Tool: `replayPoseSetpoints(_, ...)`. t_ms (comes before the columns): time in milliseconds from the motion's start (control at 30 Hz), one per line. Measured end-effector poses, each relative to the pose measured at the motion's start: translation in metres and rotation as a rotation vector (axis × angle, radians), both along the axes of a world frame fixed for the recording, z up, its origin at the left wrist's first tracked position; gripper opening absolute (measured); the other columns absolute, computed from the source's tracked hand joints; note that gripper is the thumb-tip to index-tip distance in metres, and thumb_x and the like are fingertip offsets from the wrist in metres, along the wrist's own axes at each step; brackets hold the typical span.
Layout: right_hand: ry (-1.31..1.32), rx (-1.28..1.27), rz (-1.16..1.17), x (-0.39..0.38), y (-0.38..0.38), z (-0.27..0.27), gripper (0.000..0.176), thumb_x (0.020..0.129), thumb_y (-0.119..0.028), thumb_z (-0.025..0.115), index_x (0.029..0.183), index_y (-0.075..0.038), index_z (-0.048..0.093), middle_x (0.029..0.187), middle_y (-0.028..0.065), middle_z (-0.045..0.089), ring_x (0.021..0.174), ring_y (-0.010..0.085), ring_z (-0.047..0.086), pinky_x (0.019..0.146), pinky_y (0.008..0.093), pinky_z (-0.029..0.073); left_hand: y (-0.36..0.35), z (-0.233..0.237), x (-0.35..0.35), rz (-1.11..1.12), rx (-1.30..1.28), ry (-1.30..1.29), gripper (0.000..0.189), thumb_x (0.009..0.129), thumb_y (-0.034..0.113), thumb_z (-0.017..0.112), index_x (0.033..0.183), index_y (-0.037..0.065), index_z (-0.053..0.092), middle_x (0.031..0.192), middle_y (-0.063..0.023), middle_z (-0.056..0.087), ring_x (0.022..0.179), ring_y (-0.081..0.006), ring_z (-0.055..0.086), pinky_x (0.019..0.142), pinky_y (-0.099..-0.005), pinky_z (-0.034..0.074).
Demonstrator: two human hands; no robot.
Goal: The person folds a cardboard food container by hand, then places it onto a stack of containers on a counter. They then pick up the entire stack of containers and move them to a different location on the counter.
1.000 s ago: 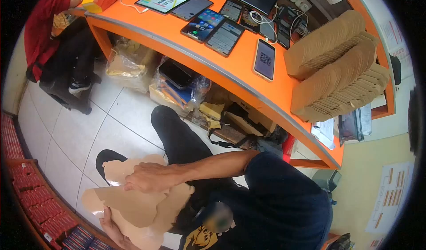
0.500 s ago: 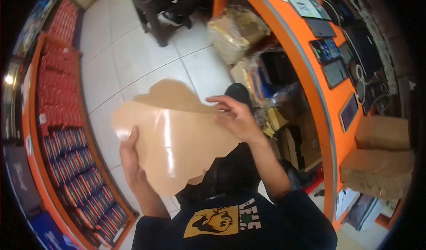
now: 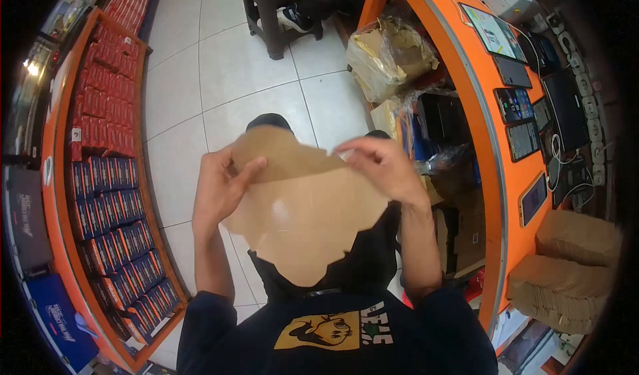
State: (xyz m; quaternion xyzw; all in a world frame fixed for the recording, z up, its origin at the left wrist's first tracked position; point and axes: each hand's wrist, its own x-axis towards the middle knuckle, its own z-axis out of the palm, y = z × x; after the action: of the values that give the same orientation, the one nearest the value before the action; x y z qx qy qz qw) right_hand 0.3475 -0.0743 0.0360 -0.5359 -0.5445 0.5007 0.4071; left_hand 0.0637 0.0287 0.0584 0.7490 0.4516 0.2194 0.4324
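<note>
A brown die-cut paper sheet (image 3: 299, 208) with lobed, notched edges is held up over my lap. Its upper flap (image 3: 279, 150) is folded or creased along a line and looks darker than the rest. My left hand (image 3: 223, 182) grips the sheet's upper left edge, thumb on the face towards me. At the upper right edge my right hand (image 3: 389, 168) pinches with thumb and forefinger. A small whitish bit shows by those fingertips, too small to make out.
To the left stands an orange shelf (image 3: 143, 242) of red and dark blue boxes. An orange desk (image 3: 459, 55) on the right carries several phones, a tablet (image 3: 494, 32) and brown paper stacks (image 3: 556, 288). Under it are a plastic-wrapped carton (image 3: 389, 62) and other boxes. Someone's shoe (image 3: 293, 18) shows ahead.
The sheet has turned, its narrower lobe now pointing towards me. My left hand has moved up to the upper edge, and my right hand has closed at the upper right edge.
</note>
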Motion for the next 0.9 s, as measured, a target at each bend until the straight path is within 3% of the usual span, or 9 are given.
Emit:
replayPoseSetpoints(67,0.363,0.029,-0.293,0.006,-0.003,-0.021,0.039,0.093,-0.009,0.062,0.129,0.002,0.056,0.104,0.0086,0.068,0.084,0.0113,0.064,0.073,0.0241,0.051,0.003,0.002,0.005,0.186,-0.178,-0.098,0.027,0.091,0.017,0.069,0.109,-0.004,0.067,0.088,-0.0065,0.071,0.072,-0.0086,0.062,0.065,-0.0269,0.05)
replayPoseSetpoints(200,0.762,-0.105,-0.287,-0.002,-0.031,-0.044,0.058,0.092,-0.012,0.064,0.142,0.003,0.039,0.112,0.0097,0.065,0.094,0.0117,0.064,0.081,0.0213,0.051,0.004,-0.01,0.012,0.355,-0.106,-0.334,0.026,0.092,0.016,0.068,0.109,-0.004,0.066,0.089,-0.0069,0.071,0.075,-0.0089,0.062,0.067,-0.0261,0.05)
replayPoseSetpoints(400,0.611,-0.191,-0.35,-0.036,-0.03,-0.053,0.046,0.096,-0.021,0.065,0.132,0.004,0.051,0.115,0.007,0.065,0.097,0.0107,0.062,0.085,0.0288,0.051,-0.004,-0.021,0.019,0.315,-0.178,-0.274,0.032,0.087,0.018,0.073,0.109,-0.004,0.065,0.102,-0.0117,0.069,0.09,-0.016,0.064,0.079,-0.0314,0.051)
replayPoseSetpoints(467,0.555,-0.17,-0.325,-0.035,-0.027,-0.049,0.043,0.096,-0.021,0.064,0.129,0.004,0.053,0.113,0.0068,0.066,0.097,0.0109,0.062,0.084,0.0286,0.051,-0.005,-0.021,0.022,0.465,0.436,-0.136,0.05,0.078,0.02,0.081,0.117,-0.002,0.06,0.119,-0.0156,0.06,0.106,-0.0224,0.059,0.088,-0.0374,0.048)
replayPoseSetpoints(567,0.459,-0.113,-0.304,-0.04,-0.024,-0.041,0.038,0.097,-0.022,0.062,0.124,0.004,0.057,0.11,0.0065,0.067,0.096,0.0114,0.062,0.084,0.0287,0.05,-0.009,-0.002,0.017,0.446,0.691,0.056,0.061,0.074,0.02,0.085,0.123,0.002,0.054,0.119,-0.0118,0.055,0.111,-0.0216,0.053,0.087,-0.0364,0.046)
replayPoseSetpoints(700,0.269,0.005,-0.273,-0.049,-0.027,-0.037,0.03,0.098,-0.019,0.059,0.118,0.003,0.059,0.104,0.0079,0.069,0.094,0.0153,0.064,0.084,0.0297,0.05,-0.021,0.002,0.016,0.477,0.657,0.185,0.064,0.071,0.019,0.085,0.122,0.0,0.052,0.109,-0.0104,0.05,0.104,-0.0249,0.051,0.082,-0.0396,0.046)
replayPoseSetpoints(767,0.161,-0.036,-0.273,-0.051,-0.033,-0.033,0.032,0.098,-0.018,0.058,0.123,0.003,0.058,0.113,0.0124,0.066,0.099,0.0203,0.064,0.088,0.0307,0.05,-0.03,-0.003,0.014,0.781,0.844,0.134,0.06,0.072,0.018,0.085,0.119,-0.001,0.053,0.101,-0.0078,0.048,0.098,-0.0238,0.05,0.08,-0.0383,0.044)
replayPoseSetpoints(833,0.051,-0.083,-0.284,-0.057,-0.031,-0.019,0.035,0.098,-0.017,0.057,0.127,0.003,0.056,0.122,0.017,0.063,0.104,0.0254,0.064,0.092,0.0317,0.049,-0.036,-0.007,0.001,0.789,0.595,-0.028,0.065,0.077,0.036,0.082,0.121,-0.001,0.053,0.112,-0.0093,0.05,0.106,-0.0236,0.052,0.088,-0.0368,0.043)
replayPoseSetpoints(900,-0.046,0.443,-0.172,-0.076,-0.022,0.006,0.045,0.098,-0.021,0.056,0.138,-0.001,0.05,0.145,0.022,0.045,0.126,0.0375,0.051,0.104,0.0398,0.043,-0.042,0.0,-0.001,0.125,-0.209,-0.773,0.09,0.077,0.061,0.073,0.134,-0.003,0.045,0.13,-0.0127,0.048,0.12,-0.0253,0.05,0.102,-0.037,0.038)
